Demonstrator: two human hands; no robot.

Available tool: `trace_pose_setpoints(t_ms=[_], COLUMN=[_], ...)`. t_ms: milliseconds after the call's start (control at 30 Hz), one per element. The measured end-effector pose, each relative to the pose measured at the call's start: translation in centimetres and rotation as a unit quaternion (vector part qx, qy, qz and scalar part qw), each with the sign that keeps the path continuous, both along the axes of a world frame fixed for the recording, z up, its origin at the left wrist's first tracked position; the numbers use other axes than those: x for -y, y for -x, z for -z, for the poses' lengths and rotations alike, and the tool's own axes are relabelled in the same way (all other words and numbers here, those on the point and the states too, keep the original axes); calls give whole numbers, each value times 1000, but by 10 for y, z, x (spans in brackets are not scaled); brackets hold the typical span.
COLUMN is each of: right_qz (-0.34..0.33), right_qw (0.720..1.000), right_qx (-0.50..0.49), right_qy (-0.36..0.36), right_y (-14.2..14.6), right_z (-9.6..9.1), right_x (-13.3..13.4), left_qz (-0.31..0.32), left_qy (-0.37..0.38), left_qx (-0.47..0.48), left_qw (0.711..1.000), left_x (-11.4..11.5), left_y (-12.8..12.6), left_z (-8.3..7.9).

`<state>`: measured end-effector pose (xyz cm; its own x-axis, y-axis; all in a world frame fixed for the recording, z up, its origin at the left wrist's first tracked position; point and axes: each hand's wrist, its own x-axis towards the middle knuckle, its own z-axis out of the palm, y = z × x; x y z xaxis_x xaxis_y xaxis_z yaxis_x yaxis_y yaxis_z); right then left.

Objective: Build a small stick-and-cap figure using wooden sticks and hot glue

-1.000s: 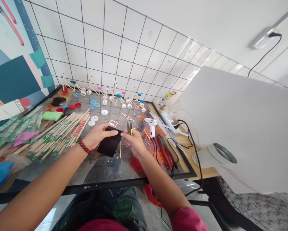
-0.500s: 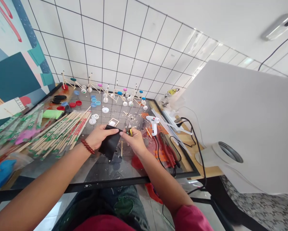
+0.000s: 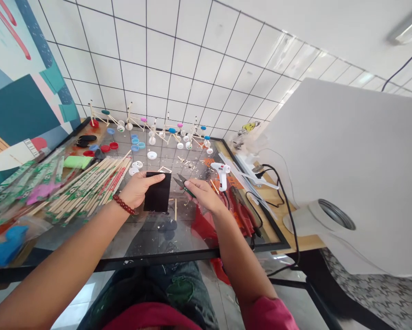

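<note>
My left hand (image 3: 136, 189) grips the left edge of a black square sheet (image 3: 157, 192), held upright over the glass table (image 3: 178, 238). My right hand (image 3: 203, 194) is closed on small snips (image 3: 182, 184) with green handles; their open blades point left, just short of the sheet's right edge. A red bead bracelet (image 3: 123, 206) circles my left wrist. A thin wooden stick (image 3: 175, 208) lies on the glass under the sheet.
A heap of wrapped chopsticks (image 3: 85, 185) lies left. Bottle caps (image 3: 136, 145) and stick-and-cap models (image 3: 178, 134) stand at the back. A white glue gun (image 3: 222, 174) with black cables (image 3: 281, 206) sits right, beside a large white board (image 3: 350, 174) and a tape roll (image 3: 329, 215).
My right hand let go of the sheet's corner and drew back to the right with the snips, now aimed at its edge. The left hand turned the sheet flatter towards me.
</note>
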<state>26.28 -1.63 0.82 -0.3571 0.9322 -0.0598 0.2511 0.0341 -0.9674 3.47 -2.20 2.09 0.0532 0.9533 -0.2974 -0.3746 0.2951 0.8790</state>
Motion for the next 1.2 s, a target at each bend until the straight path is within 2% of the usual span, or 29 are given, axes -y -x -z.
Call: trace_pose_setpoints(t_ms=[200,567,733,833,1000,1133,1200], right_qz=[-25,-20,-26,-57,-120,-126,-128], right_qw=[1000,1000,999,996,975,949,941], right_qx=[16,0,-13,-27,-83,-136,-149], right_qy=[-5,1,25,63,170,256,276], right_y=[-1,-2,-4,-5,-2,5,9], right_z=[1,2,-1,0,4,7,7], right_x=[-1,-2,1,2,0,2,5], left_qz=[11,42,61,89,130,143,150], left_qy=[-11,-40,-45,-35,-78,-105,-117], left_qx=[-13,-54,-82,-93,-151,-190,-196], left_qw=[1000,997,994,991,977,966,962], left_x=[0,3,2,1,-2,-5,-6], left_y=[0,-1,3,6,16,25,26], left_z=[1,2,2,-1,-6,-10,-10])
